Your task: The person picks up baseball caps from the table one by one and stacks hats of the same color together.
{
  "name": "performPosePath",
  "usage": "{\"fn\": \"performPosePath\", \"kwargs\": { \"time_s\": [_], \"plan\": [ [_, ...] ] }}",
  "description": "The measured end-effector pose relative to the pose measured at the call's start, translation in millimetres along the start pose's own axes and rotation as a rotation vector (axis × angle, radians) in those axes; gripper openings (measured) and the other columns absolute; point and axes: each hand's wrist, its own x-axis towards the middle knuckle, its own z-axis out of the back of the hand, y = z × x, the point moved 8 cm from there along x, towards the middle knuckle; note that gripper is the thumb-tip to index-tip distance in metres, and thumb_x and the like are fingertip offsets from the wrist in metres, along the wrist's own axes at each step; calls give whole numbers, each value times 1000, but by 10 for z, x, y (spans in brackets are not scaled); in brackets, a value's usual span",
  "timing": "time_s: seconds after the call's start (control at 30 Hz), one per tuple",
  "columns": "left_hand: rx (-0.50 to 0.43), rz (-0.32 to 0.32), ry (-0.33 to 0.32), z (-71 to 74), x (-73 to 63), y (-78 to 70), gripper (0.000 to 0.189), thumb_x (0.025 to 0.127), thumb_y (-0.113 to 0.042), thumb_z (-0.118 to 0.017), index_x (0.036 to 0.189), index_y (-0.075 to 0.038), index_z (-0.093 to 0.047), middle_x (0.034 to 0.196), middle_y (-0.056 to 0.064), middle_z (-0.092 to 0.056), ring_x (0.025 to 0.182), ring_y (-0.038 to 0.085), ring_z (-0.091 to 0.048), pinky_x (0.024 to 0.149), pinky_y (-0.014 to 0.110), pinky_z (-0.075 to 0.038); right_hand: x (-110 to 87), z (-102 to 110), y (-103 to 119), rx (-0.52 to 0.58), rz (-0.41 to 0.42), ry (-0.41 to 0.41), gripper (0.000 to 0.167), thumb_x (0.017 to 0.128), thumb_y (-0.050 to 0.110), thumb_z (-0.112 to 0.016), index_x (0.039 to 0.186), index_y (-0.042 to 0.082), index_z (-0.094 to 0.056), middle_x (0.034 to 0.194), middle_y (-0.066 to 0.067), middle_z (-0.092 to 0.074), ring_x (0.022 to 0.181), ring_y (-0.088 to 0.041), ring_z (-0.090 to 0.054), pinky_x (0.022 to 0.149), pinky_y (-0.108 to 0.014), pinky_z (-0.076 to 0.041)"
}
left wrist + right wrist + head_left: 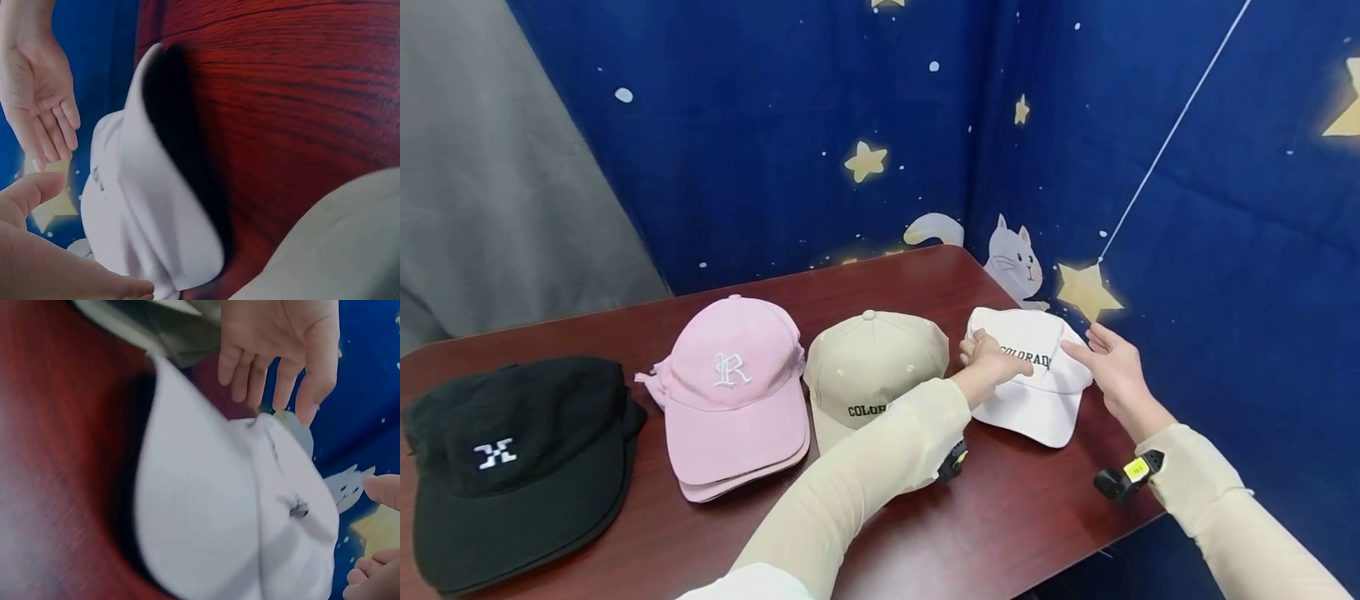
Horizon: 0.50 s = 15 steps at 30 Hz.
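A white cap (pixel 1024 412) with dark COLORADO lettering sits at the table's right end, its brim towards me. My left hand (pixel 991 363) is at the cap's left side, thumb over the front of the crown and fingers loosely spread. On the other side, my right hand (pixel 1111 367) is held near the cap's right edge with fingers relaxed. The left wrist view has the white cap (pixel 140 194) between both hands, its dark brim underside showing. In the right wrist view, the left hand's (pixel 281 347) fingers extend beside the crown of the cap (pixel 200 500). Neither hand grips it.
Left of the white cap stand a beige cap (pixel 868 358), stacked pink caps (pixel 737 425) and black caps (pixel 523 500) on the dark red wooden table (pixel 955 533). The left forearm crosses in front of the beige cap. A blue star-patterned curtain (pixel 775 150) hangs behind.
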Motion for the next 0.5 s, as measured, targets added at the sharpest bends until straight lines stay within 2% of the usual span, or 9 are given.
{"fn": "performPosePath", "kwargs": {
  "time_s": [0.23, 0.5],
  "plan": [
    [43, 21, -23, -59, 51, 79, 93, 64, -21, -83, 139, -8, -30, 125, 15, -34, 120, 27, -33, 98, 35, -31, 1, 104, -262, 3, -56, -65, 79, 90, 27, -58, 146, 1, -8, 149, -19, -13, 135, -32, -13, 105, -43, -21],
    [5, 7, -30, -119, 110, 133, 98, 62, -17, -84, 140, -7, -25, 125, 15, -33, 120, 30, -31, 98, 37, -29, 6, 63, -527, 19, -119, -78, 82, 90, 25, -57, 145, -1, -2, 150, -20, -9, 136, -32, -12, 106, -41, -20]
  ]
}}
